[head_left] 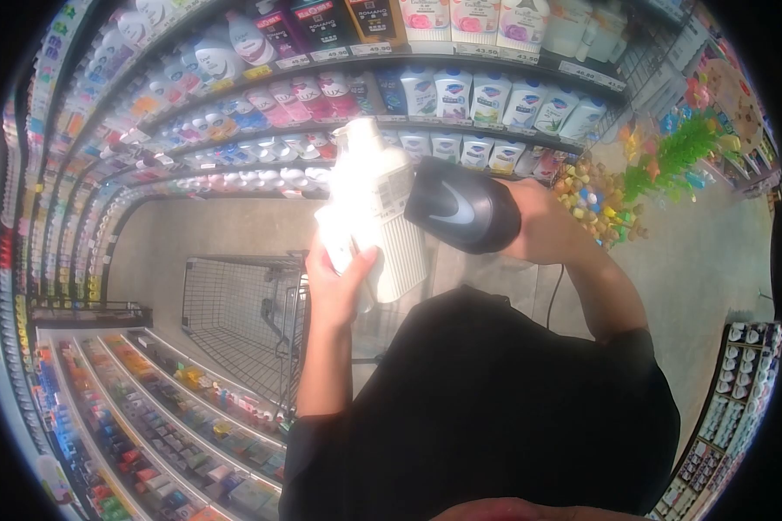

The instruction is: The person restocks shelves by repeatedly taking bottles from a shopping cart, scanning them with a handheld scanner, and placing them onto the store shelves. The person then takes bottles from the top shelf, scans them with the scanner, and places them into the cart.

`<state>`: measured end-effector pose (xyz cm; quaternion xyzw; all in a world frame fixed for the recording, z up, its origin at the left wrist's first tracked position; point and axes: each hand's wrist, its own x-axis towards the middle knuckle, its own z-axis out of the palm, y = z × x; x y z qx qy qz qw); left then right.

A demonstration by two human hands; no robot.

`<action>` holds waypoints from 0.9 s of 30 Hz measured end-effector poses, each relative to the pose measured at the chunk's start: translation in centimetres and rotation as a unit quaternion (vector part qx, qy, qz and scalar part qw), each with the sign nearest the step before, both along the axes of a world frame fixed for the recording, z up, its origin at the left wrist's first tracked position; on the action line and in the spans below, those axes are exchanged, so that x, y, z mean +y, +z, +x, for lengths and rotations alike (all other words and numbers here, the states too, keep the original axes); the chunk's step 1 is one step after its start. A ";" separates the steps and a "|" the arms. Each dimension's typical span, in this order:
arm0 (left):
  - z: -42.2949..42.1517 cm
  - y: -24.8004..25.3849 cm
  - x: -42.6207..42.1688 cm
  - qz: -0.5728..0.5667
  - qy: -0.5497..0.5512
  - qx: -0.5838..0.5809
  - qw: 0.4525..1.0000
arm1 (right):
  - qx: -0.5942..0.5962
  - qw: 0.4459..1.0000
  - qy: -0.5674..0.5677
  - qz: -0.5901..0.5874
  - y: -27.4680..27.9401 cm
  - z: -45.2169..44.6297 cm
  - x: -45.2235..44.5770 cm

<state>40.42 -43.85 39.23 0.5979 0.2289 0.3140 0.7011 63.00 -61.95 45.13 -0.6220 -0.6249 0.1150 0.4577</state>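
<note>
My left hand (343, 282) is closed around a white pump bottle (395, 252) with a ribbed lower side and small print. A second white shape beside it, perhaps another bottle, is washed out by glare. The pump bottle stands nearly upright in front of the shelves. In my right hand (543, 221) is a black bottle (462, 208) with a pale swoosh-like mark, tilted on its side. Its far end is close to the white bottle; whether they touch I cannot tell. My right fingers are mostly hidden behind the black bottle.
Ahead, shelves hold rows of body wash bottles (452, 94) and boxed sets (321, 24). A wire shopping cart (235, 308) stands at my left. Low shelves (174, 417) of small packages lie nearer. Plush toys (595, 204) and a green plant decoration (682, 156) are at the right.
</note>
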 end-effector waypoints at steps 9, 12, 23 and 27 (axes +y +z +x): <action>0.3 0.1 -0.3 0.007 -0.006 0.006 1.000 | 0.023 0.999 0.003 -0.023 0.1 0.2 -0.6; 0.4 -0.1 -0.3 0.008 -0.008 0.006 1.000 | 0.008 1.000 -0.002 -0.017 0.3 0.2 -0.8; 0.8 -0.5 -0.2 -0.004 -0.004 0.014 1.000 | 0.014 0.998 -0.014 -0.053 -0.6 0.6 -0.4; 1.1 -0.7 0.1 -0.008 -0.002 0.015 1.000 | 0.023 0.995 -0.010 -0.096 0.1 0.8 -0.1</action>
